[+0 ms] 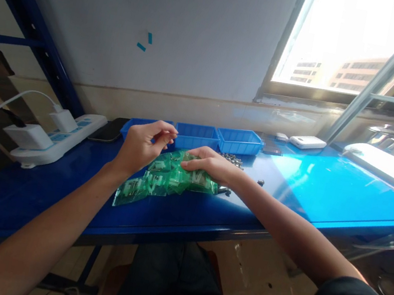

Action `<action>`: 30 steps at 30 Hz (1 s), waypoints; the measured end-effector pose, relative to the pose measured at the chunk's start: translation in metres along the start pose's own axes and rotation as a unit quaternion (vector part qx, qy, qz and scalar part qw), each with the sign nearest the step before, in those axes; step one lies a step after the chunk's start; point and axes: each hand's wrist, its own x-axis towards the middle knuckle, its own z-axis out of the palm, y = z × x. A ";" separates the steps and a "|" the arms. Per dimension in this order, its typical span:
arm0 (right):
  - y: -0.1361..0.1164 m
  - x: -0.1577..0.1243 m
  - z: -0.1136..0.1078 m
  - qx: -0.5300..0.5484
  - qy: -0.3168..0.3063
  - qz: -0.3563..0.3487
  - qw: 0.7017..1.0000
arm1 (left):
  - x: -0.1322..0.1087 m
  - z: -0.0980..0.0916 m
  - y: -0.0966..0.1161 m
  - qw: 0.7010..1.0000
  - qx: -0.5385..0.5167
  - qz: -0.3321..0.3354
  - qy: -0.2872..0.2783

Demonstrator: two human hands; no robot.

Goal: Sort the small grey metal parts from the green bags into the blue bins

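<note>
Several small green see-through plastic bags (156, 181) with print on them lie in a pile near the table's front edge. My right hand (209, 164) reaches over the pile from the right, its thumb and fingers closed on a green bag at the top. Just above the pile's left side is my left hand (146, 142), its fingertips curled together in a pinch. Whatever may be between those fingertips is too small to make out. Loose dark metal screws (231, 161) lie in a heap right behind my right wrist, partly hidden by it.
Three blue bins stand along the wall, including a middle bin (196, 137) and a right bin (239, 142). A white power strip (64, 144) with plugged-in chargers sits at left beside a dark phone (109, 131). A white box-shaped device (307, 142) is at back right.
</note>
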 end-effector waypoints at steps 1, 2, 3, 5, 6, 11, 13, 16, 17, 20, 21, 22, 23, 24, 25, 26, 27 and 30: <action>0.000 0.000 0.001 -0.009 0.010 -0.020 1.000 | 0.001 0.000 -0.001 1.000 -0.009 -0.022 0.001; 0.000 0.000 0.001 -0.021 0.031 -0.044 0.998 | 0.001 0.000 -0.002 0.999 -0.028 -0.045 -0.011; 0.000 0.001 0.001 -0.047 0.061 -0.069 0.995 | 0.001 0.001 -0.003 0.996 -0.055 -0.068 -0.035; 0.002 0.001 -0.002 -0.157 0.139 -0.120 0.970 | 0.001 0.006 -0.004 0.982 -0.120 -0.114 -0.090; 0.004 0.001 -0.004 -0.238 0.174 -0.146 0.944 | 0.001 0.009 -0.004 0.972 -0.153 -0.139 -0.110; 0.013 0.001 -0.006 -0.581 0.220 -0.234 0.748 | 0.000 0.017 -0.001 0.898 -0.288 -0.282 -0.176; 0.016 0.001 -0.002 -0.640 0.227 -0.241 0.694 | -0.001 0.016 0.001 0.869 -0.323 -0.313 -0.204; 0.017 0.002 0.004 -0.665 0.240 -0.236 0.667 | -0.002 0.017 -0.001 0.864 -0.355 -0.309 -0.181; 0.018 0.002 0.005 -0.658 0.242 -0.232 0.675 | -0.001 0.018 -0.002 0.870 -0.356 -0.301 -0.159; 0.018 0.003 0.006 -0.597 0.245 -0.218 0.732 | -0.001 0.022 -0.006 0.904 -0.328 -0.258 -0.096; 0.018 0.003 0.005 -0.571 0.242 -0.213 0.755 | 0.000 0.023 -0.008 0.918 -0.309 -0.235 -0.080; 0.018 0.003 0.003 -0.546 0.236 -0.210 0.776 | 0.000 0.023 -0.009 0.934 -0.284 -0.208 -0.068; 0.018 0.003 0.001 -0.523 0.226 -0.208 0.795 | 0.000 0.022 -0.009 0.949 -0.252 -0.177 -0.060; 0.017 0.003 -0.002 -0.505 0.219 -0.209 0.809 | 0.000 0.021 -0.009 0.964 -0.214 -0.147 -0.060; 0.016 0.003 -0.005 -0.490 0.215 -0.211 0.818 | 0.000 0.020 -0.008 0.975 -0.176 -0.117 -0.065; 0.015 0.004 -0.008 -0.477 0.216 -0.216 0.824 | -0.001 0.019 -0.006 0.983 -0.143 -0.090 -0.073; 0.014 0.005 -0.010 -0.466 0.217 -0.218 0.830 | -0.002 0.018 -0.004 0.987 -0.118 -0.068 -0.082; 0.013 0.007 -0.014 -0.449 0.199 -0.202 0.847 | -0.004 0.018 0.002 0.990 -0.105 -0.037 -0.088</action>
